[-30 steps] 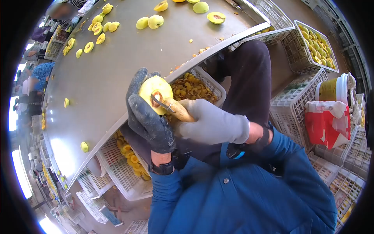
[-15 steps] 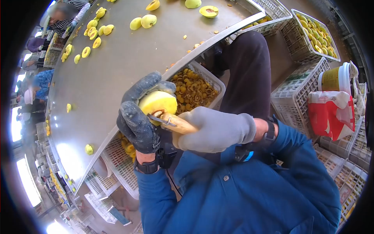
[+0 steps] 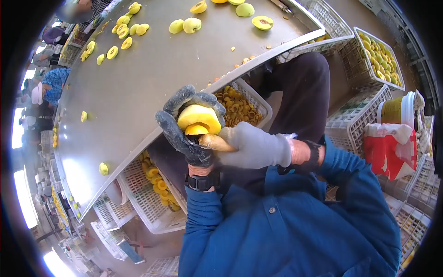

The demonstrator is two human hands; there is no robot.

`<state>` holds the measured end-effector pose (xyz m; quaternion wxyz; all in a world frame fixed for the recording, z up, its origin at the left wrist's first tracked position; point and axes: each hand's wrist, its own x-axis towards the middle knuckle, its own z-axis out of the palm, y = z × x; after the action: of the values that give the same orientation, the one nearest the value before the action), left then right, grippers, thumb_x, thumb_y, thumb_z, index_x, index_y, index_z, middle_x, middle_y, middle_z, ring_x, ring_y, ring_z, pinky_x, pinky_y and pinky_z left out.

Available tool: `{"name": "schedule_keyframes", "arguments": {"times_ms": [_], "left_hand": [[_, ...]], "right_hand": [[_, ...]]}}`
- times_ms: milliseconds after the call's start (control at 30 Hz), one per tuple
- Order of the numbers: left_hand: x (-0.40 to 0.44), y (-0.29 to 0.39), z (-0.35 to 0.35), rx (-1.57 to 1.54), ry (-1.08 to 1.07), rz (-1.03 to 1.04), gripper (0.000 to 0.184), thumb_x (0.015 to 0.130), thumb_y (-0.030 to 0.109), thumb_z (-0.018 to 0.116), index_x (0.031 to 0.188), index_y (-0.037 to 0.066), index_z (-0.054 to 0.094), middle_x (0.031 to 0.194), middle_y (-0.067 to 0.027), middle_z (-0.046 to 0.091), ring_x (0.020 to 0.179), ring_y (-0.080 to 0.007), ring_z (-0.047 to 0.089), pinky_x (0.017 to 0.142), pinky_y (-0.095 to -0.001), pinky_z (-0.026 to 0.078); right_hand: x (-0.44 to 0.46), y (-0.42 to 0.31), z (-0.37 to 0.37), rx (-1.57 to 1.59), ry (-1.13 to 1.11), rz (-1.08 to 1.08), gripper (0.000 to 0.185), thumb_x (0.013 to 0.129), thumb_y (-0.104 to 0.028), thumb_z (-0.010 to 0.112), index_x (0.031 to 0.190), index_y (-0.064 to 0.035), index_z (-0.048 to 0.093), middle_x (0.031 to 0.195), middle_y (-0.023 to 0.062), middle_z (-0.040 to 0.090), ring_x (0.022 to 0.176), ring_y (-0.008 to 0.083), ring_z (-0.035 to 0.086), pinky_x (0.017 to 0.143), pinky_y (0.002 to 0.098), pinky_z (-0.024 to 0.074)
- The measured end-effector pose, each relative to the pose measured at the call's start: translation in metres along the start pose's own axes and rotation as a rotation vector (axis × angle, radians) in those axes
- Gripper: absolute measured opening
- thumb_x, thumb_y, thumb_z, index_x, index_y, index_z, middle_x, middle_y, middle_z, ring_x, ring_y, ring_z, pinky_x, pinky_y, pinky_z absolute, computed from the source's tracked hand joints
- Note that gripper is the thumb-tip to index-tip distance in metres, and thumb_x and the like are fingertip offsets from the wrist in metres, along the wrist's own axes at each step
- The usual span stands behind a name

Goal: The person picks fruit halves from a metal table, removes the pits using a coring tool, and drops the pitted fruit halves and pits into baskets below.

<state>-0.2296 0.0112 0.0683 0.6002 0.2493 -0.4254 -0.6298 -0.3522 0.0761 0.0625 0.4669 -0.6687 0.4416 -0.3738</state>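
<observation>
My left hand [image 3: 175,136], in a dark grey glove with pale smears, cups a yellow peach half [image 3: 201,116], its fingers curled round the fruit. A smaller curved yellow piece [image 3: 197,129] sticks out at the fruit's lower side, with a dark gap beneath. In a light grey glove, my right hand [image 3: 254,145] is closed round the wooden handle of a pitting knife [image 3: 220,143]. The handle's front end is against the fruit's lower edge; the blade is hidden now. Both hands are above my lap, beside the table edge.
Several peach halves [image 3: 262,23] lie on the metal table [image 3: 138,78]. Below its edge stand a crate of cut pieces [image 3: 237,104] and another white crate [image 3: 147,203]. To the right are a full peach crate [image 3: 380,57], a bucket [image 3: 399,111] and a red-and-white bag [image 3: 390,150]. Other people work at far left.
The peach half has turned in my left hand, and the knife's blade has gone out of sight behind the fruit. A curved yellow piece now stands out. The whole view has shifted slightly.
</observation>
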Motion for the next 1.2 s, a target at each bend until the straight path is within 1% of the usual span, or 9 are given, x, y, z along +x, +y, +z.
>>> {"name": "schedule_keyframes", "arguments": {"times_ms": [267, 400, 467, 600, 700, 733, 833, 1100, 1200], "left_hand": [[0.002, 0.016, -0.020, -0.242, 0.317, -0.133, 0.063, 0.099, 0.061, 0.032, 0.129, 0.008, 0.049, 0.101, -0.0152, 0.063, 0.076, -0.0272, 0.063, 0.061, -0.0344, 0.056], [-0.002, 0.021, -0.038, 0.390, 0.468, 0.134, 0.068, 0.101, 0.058, 0.025, 0.129, 0.000, 0.047, 0.108, -0.0178, 0.062, 0.087, -0.0271, 0.065, 0.077, -0.0350, 0.057], [-0.006, 0.031, -0.065, 0.079, 0.534, 0.155, 0.057, 0.102, 0.049, 0.035, 0.128, 0.001, 0.052, 0.113, -0.0181, 0.061, 0.093, -0.0270, 0.064, 0.075, -0.0344, 0.058], [-0.034, 0.063, -0.172, 0.878, 0.660, 0.501, 0.054, 0.101, 0.040, 0.037, 0.105, -0.007, 0.063, 0.100, -0.0161, 0.066, 0.085, -0.0256, 0.065, 0.075, -0.0348, 0.057], [-0.092, 0.084, -0.370, 1.307, 0.811, 0.374, 0.037, 0.102, 0.024, 0.047, 0.118, -0.007, 0.060, 0.116, -0.0181, 0.065, 0.101, -0.0273, 0.063, 0.088, -0.0360, 0.051], [-0.095, 0.103, -0.348, 1.577, 0.704, 0.148, 0.041, 0.102, 0.026, 0.045, 0.126, -0.006, 0.055, 0.126, -0.0205, 0.060, 0.113, -0.0314, 0.058, 0.098, -0.0381, 0.046], [-0.062, 0.129, -0.308, 1.857, 0.602, 0.310, 0.042, 0.100, 0.023, 0.048, 0.134, -0.002, 0.049, 0.136, -0.0204, 0.052, 0.129, -0.0337, 0.047, 0.108, -0.0424, 0.037], [0.165, -0.048, -0.016, 1.370, -0.553, 0.568, 0.039, 0.088, 0.012, 0.066, 0.126, 0.004, 0.058, 0.125, -0.0161, 0.061, 0.119, -0.0320, 0.056, 0.102, -0.0402, 0.043], [0.209, -0.137, 0.060, 1.439, -0.821, 0.538, 0.063, 0.087, 0.042, 0.066, 0.139, 0.010, 0.048, 0.140, -0.0203, 0.048, 0.126, -0.0387, 0.048, 0.107, -0.0445, 0.038]], "right_hand": [[0.027, 0.024, 0.011, -0.352, 0.092, -0.352, 0.029, 0.077, -0.020, 0.068, 0.102, -0.0131, 0.056, 0.075, 0.0117, 0.064, 0.067, 0.0343, 0.065, 0.057, 0.0423, 0.0511], [0.035, 0.063, 0.020, -0.513, 0.126, -0.127, 0.022, 0.082, -0.022, 0.066, 0.098, -0.0107, 0.056, 0.073, 0.0148, 0.064, 0.068, 0.0367, 0.064, 0.059, 0.0452, 0.0510], [0.035, 0.110, 0.031, -0.588, 0.068, 0.106, 0.022, 0.083, -0.023, 0.064, 0.097, -0.0090, 0.056, 0.072, 0.0171, 0.064, 0.068, 0.0381, 0.064, 0.061, 0.0472, 0.0509], [0.025, 0.116, 0.037, -0.463, 0.064, 0.303, 0.024, 0.083, -0.023, 0.062, 0.095, -0.0042, 0.056, 0.072, 0.0212, 0.064, 0.070, 0.0414, 0.064, 0.065, 0.0511, 0.0499], [0.016, 0.100, 0.026, -0.423, 0.122, 0.262, 0.024, 0.083, -0.023, 0.063, 0.098, -0.0053, 0.056, 0.071, 0.0214, 0.063, 0.070, 0.0412, 0.064, 0.064, 0.0500, 0.0498], [0.012, 0.097, 0.020, -0.408, 0.148, 0.235, 0.025, 0.084, -0.023, 0.063, 0.100, -0.0059, 0.056, 0.071, 0.0208, 0.062, 0.068, 0.0408, 0.063, 0.062, 0.0486, 0.0495], [-0.001, 0.088, -0.007, -0.347, 0.236, 0.219, 0.025, 0.085, -0.023, 0.064, 0.103, -0.0074, 0.057, 0.072, 0.0201, 0.062, 0.068, 0.0404, 0.062, 0.061, 0.0466, 0.0492], [-0.024, 0.073, -0.017, -0.182, 0.309, 0.237, 0.021, 0.083, -0.021, 0.064, 0.096, -0.0092, 0.052, 0.074, 0.0180, 0.063, 0.069, 0.0397, 0.063, 0.061, 0.0469, 0.0496], [-0.036, 0.061, -0.027, -0.098, 0.294, 0.347, 0.019, 0.083, -0.019, 0.065, 0.098, -0.0108, 0.055, 0.072, 0.0160, 0.063, 0.067, 0.0366, 0.064, 0.060, 0.0435, 0.0517]]}}
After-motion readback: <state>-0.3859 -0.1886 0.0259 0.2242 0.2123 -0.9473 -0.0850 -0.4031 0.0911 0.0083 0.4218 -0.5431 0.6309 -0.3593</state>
